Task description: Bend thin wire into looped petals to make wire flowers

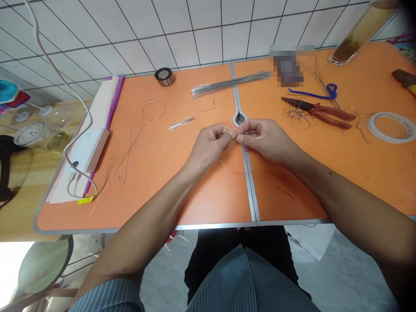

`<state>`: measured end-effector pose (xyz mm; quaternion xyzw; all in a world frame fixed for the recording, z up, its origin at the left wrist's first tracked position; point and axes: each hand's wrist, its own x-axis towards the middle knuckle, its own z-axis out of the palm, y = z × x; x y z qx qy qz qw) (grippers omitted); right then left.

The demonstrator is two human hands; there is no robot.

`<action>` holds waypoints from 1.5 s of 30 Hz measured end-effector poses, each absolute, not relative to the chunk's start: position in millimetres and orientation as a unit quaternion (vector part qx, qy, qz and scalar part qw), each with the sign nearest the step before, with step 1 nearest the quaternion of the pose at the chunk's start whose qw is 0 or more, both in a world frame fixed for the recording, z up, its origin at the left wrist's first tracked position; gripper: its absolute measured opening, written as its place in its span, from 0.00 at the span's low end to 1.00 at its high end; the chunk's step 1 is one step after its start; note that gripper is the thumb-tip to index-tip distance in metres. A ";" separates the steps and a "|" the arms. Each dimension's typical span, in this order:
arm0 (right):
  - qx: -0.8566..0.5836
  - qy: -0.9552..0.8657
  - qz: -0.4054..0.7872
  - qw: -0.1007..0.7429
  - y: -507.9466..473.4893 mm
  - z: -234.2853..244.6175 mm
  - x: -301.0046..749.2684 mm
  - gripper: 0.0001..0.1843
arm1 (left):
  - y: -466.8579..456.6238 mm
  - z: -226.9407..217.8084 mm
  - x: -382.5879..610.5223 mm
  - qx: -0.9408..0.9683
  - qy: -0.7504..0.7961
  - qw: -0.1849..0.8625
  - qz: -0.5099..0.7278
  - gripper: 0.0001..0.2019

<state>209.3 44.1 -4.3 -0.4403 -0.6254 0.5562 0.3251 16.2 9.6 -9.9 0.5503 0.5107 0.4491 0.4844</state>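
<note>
Left hand (209, 143) and right hand (264, 138) meet fingertip to fingertip over the centre seam of the orange tabletop (162, 182), each pinched shut on the top of a thin round loop of bare wire (238, 173). Loop hangs below the knuckles (too fine to tell whether it touches the surface). Red-handled pliers (320, 112) lie near the right hand; a bundle of straight silver wires (229, 83) lies farther back.
</note>
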 end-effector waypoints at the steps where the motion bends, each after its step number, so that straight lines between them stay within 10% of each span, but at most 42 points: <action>1: -0.439 -0.624 0.559 0.326 44.2 -4.6 209.1 0.07 | 9.5 -9.7 16.4 0.549 0.511 0.484 0.450 0.16; 45: -0.406 -0.801 0.263 0.353 30.4 -13.7 204.3 0.07 | 9.1 -13.6 15.7 0.546 0.557 0.470 0.412 0.21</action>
